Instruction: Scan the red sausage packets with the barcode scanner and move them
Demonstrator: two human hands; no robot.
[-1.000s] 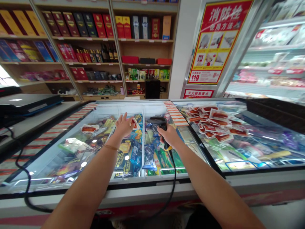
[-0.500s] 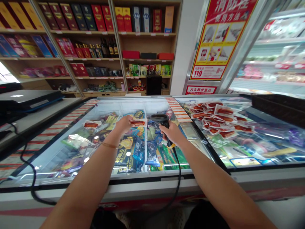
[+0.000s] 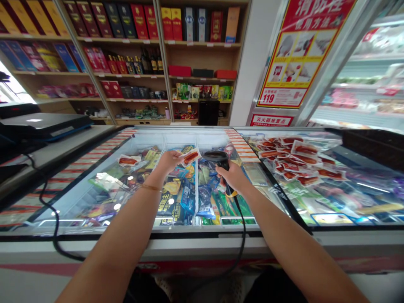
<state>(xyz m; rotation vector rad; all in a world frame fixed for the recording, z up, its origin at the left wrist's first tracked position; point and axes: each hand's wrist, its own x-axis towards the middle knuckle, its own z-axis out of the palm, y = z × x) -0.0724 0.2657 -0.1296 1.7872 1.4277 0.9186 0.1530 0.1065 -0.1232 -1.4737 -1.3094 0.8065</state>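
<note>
Between thumb and fingers, my left hand [image 3: 171, 162] pinches the end of a clear-wrapped sausage pack [image 3: 191, 157]. My right hand [image 3: 232, 173] is wrapped around the handle of a black barcode scanner [image 3: 216, 157], whose head points left at the pack, a small gap apart. A black cable [image 3: 241, 227] hangs from the scanner's handle. Both hands are above the glass top of a chest freezer [image 3: 104, 223]. One more sausage pack [image 3: 128, 160] lies alone on the glass to the left. A heap of similar packs [image 3: 299, 158] lies on the glass to the right.
Bagged frozen goods [image 3: 176, 198] show through the glass. A dark scale-like device [image 3: 47, 124] stands at the left, with another cable [image 3: 55, 223] running down near it. At the right edge sits a dark brown bin [image 3: 375, 147]. Shelves of boxes [image 3: 202, 44] line the back.
My left hand has tilted the sausage pack, its free end turned up and its face more toward the view. The whole scene has shifted slightly right as the head turned; the scanner stays in my right hand.
</note>
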